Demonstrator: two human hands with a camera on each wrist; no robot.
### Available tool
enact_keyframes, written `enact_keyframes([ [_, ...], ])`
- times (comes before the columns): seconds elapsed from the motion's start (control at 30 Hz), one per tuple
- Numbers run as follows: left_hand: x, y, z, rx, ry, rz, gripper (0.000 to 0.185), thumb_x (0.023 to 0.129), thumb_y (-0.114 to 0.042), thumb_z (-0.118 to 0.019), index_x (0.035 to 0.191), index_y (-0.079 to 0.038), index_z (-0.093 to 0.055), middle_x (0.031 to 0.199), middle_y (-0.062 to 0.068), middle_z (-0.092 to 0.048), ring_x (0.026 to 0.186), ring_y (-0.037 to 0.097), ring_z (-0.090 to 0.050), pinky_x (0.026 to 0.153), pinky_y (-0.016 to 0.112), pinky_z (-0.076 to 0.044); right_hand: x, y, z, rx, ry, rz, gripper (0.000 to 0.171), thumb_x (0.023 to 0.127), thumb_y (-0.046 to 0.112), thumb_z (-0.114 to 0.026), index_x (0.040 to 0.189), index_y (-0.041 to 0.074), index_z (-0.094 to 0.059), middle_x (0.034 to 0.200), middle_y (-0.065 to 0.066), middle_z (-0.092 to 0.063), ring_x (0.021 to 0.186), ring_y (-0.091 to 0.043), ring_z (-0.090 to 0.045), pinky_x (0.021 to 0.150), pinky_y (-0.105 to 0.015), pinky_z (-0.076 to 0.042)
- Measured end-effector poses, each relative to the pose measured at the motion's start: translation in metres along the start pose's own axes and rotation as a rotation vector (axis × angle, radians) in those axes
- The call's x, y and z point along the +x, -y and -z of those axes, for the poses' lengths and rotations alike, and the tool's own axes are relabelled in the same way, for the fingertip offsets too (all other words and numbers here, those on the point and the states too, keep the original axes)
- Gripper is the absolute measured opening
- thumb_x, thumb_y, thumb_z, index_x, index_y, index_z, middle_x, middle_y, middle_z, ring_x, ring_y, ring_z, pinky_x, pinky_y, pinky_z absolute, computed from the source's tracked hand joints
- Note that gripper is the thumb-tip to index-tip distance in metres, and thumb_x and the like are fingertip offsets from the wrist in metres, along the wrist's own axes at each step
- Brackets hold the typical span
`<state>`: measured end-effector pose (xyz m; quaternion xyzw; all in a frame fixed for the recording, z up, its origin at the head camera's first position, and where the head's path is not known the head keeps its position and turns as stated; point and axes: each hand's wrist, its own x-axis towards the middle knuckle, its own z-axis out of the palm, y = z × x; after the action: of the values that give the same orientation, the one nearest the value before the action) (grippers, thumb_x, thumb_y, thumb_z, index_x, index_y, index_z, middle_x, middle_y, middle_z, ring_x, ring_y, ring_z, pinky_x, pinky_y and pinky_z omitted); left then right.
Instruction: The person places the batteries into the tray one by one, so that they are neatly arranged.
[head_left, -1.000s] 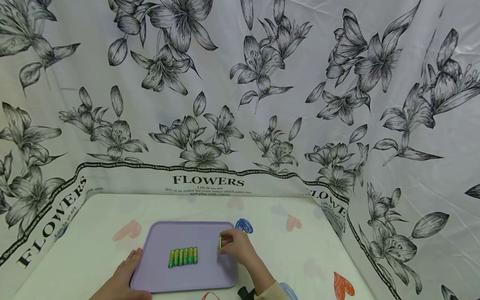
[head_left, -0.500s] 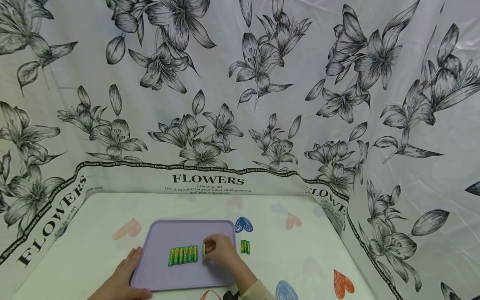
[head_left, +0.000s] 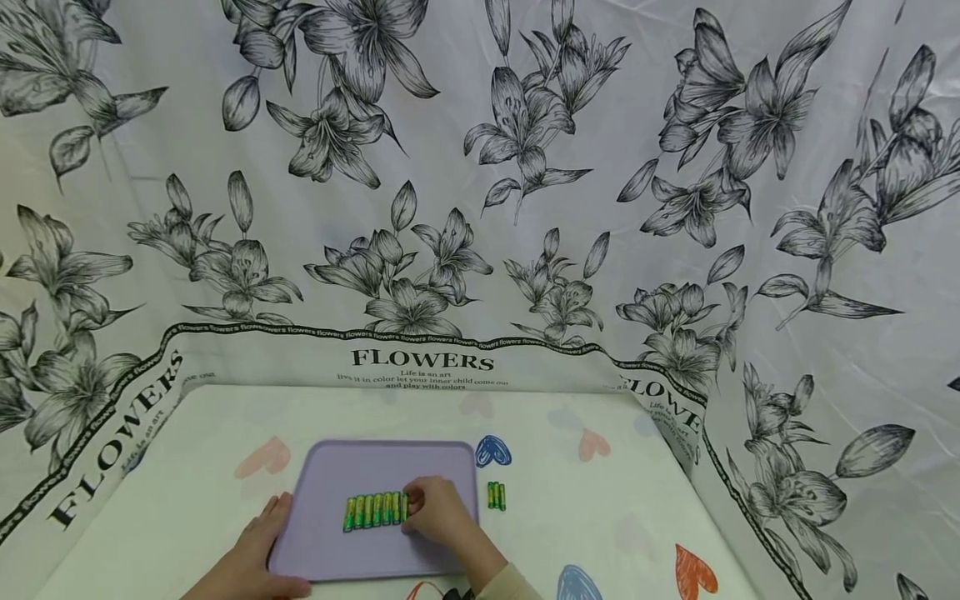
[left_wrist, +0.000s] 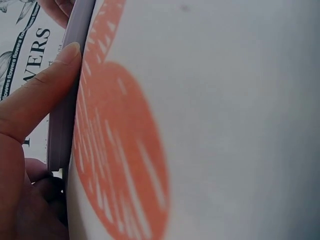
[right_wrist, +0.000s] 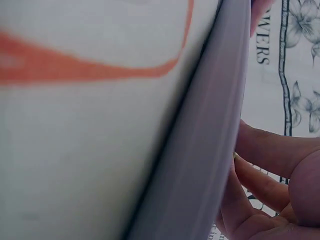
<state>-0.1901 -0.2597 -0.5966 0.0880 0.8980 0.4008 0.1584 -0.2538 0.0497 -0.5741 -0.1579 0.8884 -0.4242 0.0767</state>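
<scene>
A lilac tray (head_left: 337, 554) lies on the table, with a row of several green-and-yellow batteries (head_left: 372, 511) side by side in it. At the row's right end my right hand (head_left: 444, 512) pinches another battery (head_left: 406, 507) upright in line with the others, very close to the last one. My left hand (head_left: 258, 550) holds the tray's near left corner, fingers along the left edge and thumb on the front edge. In the left wrist view the thumb (left_wrist: 42, 92) lies against the tray's side. The tray wall mostly hides the batteries in the right wrist view.
A small group of batteries (head_left: 497, 496) lies on the heart-printed tablecloth (head_left: 600, 517) right of the tray. A flower-printed curtain (head_left: 420, 250) encloses the back and sides. Something black (head_left: 456, 594) shows near my right wrist.
My right hand has carried a battery leftwards from the tray's right edge to the end of the row. The batteries right of the tray came into sight. My left hand stays at the tray.
</scene>
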Motion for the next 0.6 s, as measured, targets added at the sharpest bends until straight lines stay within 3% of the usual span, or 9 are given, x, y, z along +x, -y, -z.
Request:
enact_keyframes([
  [0.17,0.001,0.001,0.001,0.013,-0.017,-0.039,0.123,0.080,-0.035,-0.086,0.154,0.016,-0.002,0.158,0.044,0.002,0.141,0.068,0.000,0.107,0.080,-0.004,0.003,0.003,0.000,-0.023,0.007,0.012,0.048,0.065,-0.004,-0.091,0.110,0.000,-0.073,0.078,0.004,-0.065,0.066,0.002,-0.054,0.065,-0.018,-0.049],
  [0.4,0.003,0.004,0.001,-0.037,0.020,0.057,0.130,0.078,-0.041,-0.086,0.158,0.007,0.004,0.162,0.037,0.008,0.145,0.062,0.006,0.109,0.077,0.003,0.000,0.005,0.005,0.011,-0.009,-0.012,0.064,0.063,-0.004,-0.091,0.122,0.002,-0.069,0.087,0.001,-0.067,0.067,0.000,-0.058,0.066,-0.019,-0.051],
  [0.6,0.004,0.007,0.000,-0.024,0.021,0.063,0.132,0.076,-0.043,-0.087,0.158,0.005,0.004,0.163,0.035,0.007,0.145,0.063,0.006,0.108,0.078,0.004,-0.007,0.004,0.018,0.071,-0.056,-0.039,0.073,0.066,-0.006,-0.089,0.133,0.004,-0.062,0.097,-0.005,-0.068,0.075,-0.006,-0.063,0.066,-0.021,-0.053],
])
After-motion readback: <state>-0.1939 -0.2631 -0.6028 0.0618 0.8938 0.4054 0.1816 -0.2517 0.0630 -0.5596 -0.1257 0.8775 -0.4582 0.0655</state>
